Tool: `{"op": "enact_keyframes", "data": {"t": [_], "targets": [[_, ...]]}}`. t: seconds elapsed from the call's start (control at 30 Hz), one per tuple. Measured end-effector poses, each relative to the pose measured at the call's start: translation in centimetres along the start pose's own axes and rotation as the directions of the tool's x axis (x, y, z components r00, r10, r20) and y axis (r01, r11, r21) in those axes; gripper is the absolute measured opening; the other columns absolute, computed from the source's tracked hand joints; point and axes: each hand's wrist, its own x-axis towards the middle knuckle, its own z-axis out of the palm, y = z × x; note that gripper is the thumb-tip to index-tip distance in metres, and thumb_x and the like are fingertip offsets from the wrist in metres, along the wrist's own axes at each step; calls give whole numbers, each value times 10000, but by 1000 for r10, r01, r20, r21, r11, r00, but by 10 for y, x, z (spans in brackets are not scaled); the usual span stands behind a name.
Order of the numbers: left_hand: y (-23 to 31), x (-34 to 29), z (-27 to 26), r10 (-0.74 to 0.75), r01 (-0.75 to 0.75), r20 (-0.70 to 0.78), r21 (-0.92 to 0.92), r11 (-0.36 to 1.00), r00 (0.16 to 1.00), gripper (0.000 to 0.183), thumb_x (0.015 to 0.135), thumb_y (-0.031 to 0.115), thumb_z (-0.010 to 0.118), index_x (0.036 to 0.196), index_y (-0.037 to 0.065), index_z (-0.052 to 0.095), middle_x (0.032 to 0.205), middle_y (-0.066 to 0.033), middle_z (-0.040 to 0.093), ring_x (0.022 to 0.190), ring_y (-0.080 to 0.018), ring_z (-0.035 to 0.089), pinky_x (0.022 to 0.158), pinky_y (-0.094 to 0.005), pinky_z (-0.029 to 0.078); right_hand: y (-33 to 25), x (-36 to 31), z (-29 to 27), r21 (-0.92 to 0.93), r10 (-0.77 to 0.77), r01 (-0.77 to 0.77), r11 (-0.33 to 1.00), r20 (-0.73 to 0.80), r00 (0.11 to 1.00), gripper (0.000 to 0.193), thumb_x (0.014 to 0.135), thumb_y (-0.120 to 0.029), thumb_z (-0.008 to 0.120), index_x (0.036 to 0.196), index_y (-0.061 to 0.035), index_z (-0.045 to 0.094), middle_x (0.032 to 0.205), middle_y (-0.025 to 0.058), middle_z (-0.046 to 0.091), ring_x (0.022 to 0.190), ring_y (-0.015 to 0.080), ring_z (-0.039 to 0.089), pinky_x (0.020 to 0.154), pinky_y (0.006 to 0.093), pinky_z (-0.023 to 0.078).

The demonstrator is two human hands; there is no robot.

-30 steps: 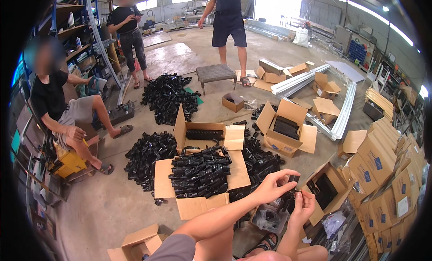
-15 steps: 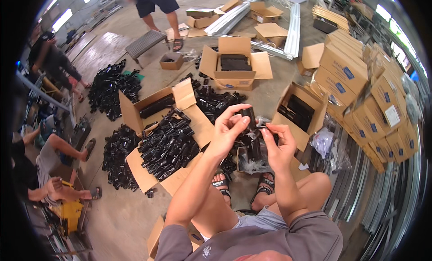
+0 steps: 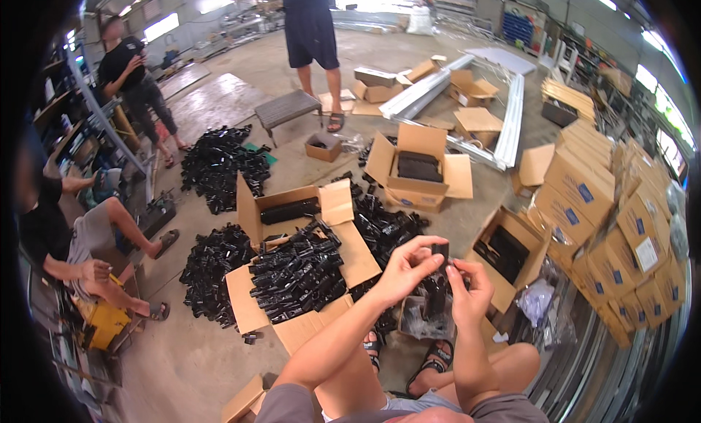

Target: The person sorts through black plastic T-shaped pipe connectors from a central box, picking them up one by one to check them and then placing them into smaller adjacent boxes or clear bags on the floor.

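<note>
Up in front of my knees, my left hand pinches a glossy black tube-like part between thumb and fingers. Close beside it on the right is my right hand, thumb and fingertips together at the part's edge; what they pinch is too small and dark to make out. Below both hands stands a small container lined with clear plastic, partly hidden by my wrists. Left of my hands, a heap of similar black parts spills over an open carton.
More black heaps lie on the floor. Open cartons hold dark pieces; another stands at right. Stacked cartons and long metal profiles line the right. A seated person is at left; two people stand farther back.
The view has tilted up, so more of the far hall shows and everything sits lower and further right. My hands stay together at the black part, which appears turned more edge-on.
</note>
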Motion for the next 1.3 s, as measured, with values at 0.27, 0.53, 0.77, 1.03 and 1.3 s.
{"op": "enact_keyframes", "data": {"t": [0.27, 0.53, 0.77, 1.03, 1.3], "targets": [[-3, -3, -4, 22, -23, 26, 43, 999, 999, 317, 954, 104, 649, 1264, 71, 594, 783, 87, 533, 715, 6, 420, 639, -179, 334, 9, -6, 2, 103, 111, -113, 988, 23, 994, 112, 872, -31, 718, 974, 11, 700, 942, 50, 690, 829, 95, 598, 757, 234, 470], [-3, -1, 2, 31, -33, 31, 52, 998, 999, 310, 949, 98, 654, 1253, 64, 604, 785, 91, 551, 694, 9, 408, 620, -180, 326, 10, -8, 2, 181, 164, -161, 970, 0, 986, 106, 928, -76, 673, 985, 14, 670, 922, 19, 660, 824, 80, 577, 769, 215, 450], [3, -2, 5, 66, -69, 39, 92, 993, 997, 296, 946, 88, 654, 1239, 63, 615, 722, 103, 485, 656, 5, 364, 601, -192, 304, 19, -8, 1, 123, 130, -128, 984, -10, 991, 119, 923, -102, 680, 959, 11, 671, 897, 25, 658, 802, 89, 573, 750, 232, 456], [4, -4, 4, 75, -81, 42, 167, 983, 996, 281, 939, 84, 659, 1218, 65, 634, 698, 106, 416, 644, -11, 337, 592, -202, 296, 6, -6, 0, -124, 22, -20, 992, 18, 1000, 154, 924, -134, 682, 914, 17, 654, 855, 28, 658, 764, 95, 573, 719, 246, 462], [3, -2, 10, 95, -86, -16, 284, 955, 995, 285, 928, 97, 673, 1209, 64, 642, 761, 64, 557, 655, -13, 430, 600, -199, 366, 17, -14, 2, 10, 147, -147, 989, -8, 989, 156, 923, -88, 680, 1014, 39, 686, 932, 50, 669, 822, 98, 583, 748, 239, 469]]}}
